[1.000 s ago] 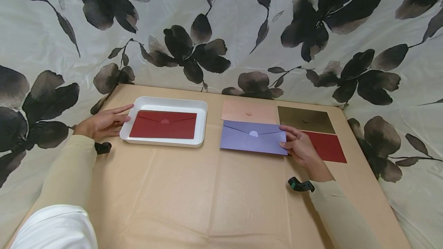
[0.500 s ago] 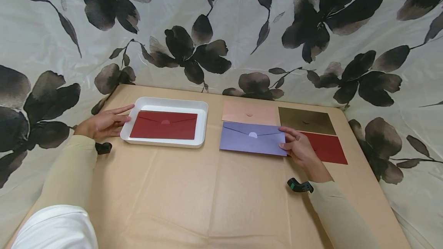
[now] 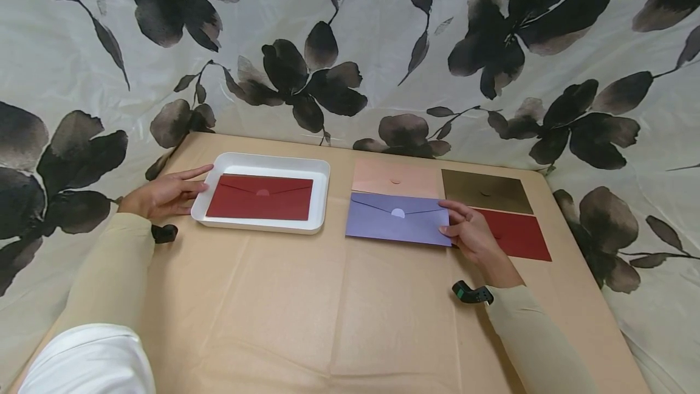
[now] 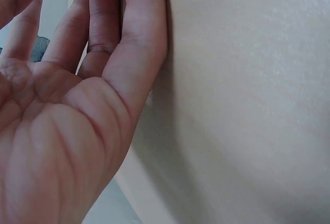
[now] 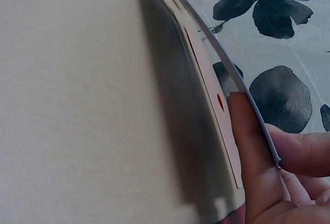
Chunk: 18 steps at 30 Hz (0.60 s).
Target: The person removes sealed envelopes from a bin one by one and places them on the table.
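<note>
Lavender rectangular paper envelope [image 3: 383,224]: held just above the desk [image 3: 284,303], flap side up, to the right of the tray (the right wrist view shows its edge bowed and a shadow below).
Right hand [image 3: 474,236]: pinching that envelope between thumb and fingers at its right end, probably because a thin sheet gives little else to catch.
Pale pink envelope [image 3: 395,176]: lying just beyond the lavender one.
Dark olive-gold envelope [image 3: 487,192]: at the back right, next to the pink one.
Flat red envelope [image 3: 522,239]: in front of the olive-gold one, partly behind the right hand; the spacing looks like a tidy grid, likely so each can be told by colour.
White shallow rectangular tray [image 3: 273,165]: well apart on the left, with a dark red envelope [image 3: 259,202] lying in it, flap up.
Left hand [image 3: 164,196]: grasping nothing, extended fingers against the tray's left end, seemingly to steady it.
Floral fabric [image 3: 383,29]: hanging behind the desk.
</note>
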Tool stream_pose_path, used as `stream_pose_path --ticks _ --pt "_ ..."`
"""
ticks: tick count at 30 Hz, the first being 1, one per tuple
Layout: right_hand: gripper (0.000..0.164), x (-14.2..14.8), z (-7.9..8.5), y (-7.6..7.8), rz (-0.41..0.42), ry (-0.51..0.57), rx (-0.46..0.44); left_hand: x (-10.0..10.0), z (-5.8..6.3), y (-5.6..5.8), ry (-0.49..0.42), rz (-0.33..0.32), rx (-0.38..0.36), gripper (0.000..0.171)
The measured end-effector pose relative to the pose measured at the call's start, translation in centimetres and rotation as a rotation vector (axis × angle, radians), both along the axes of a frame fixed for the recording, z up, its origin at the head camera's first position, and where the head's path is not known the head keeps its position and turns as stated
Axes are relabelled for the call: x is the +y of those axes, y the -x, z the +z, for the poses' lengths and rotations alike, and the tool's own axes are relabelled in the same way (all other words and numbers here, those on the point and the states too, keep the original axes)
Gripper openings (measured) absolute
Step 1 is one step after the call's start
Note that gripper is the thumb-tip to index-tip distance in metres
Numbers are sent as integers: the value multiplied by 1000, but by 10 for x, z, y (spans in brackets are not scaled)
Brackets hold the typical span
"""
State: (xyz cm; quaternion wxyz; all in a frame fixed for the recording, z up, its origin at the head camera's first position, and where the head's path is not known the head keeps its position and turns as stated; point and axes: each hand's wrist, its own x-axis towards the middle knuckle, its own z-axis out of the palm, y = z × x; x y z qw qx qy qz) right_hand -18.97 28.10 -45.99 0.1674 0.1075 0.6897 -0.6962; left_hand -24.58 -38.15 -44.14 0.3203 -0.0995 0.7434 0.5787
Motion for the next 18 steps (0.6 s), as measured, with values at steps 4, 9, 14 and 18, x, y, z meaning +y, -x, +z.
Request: stream_pose_path --ticks 4,9,14,18 --pt "69 -1 -1 1 0 -5 -2 0 0 0 -2 1 1 79" --pt "69 -2 -1 2 -3 -3 -8 1 -1 0 -11 15 -2 80" --pt "68 -2 -3 4 -9 8 -18 0 -1 1 -21 30 -1 81" --pt "69 -3 -3 5 -10 2 -22 0 -1 1 -30 22 -1 79"
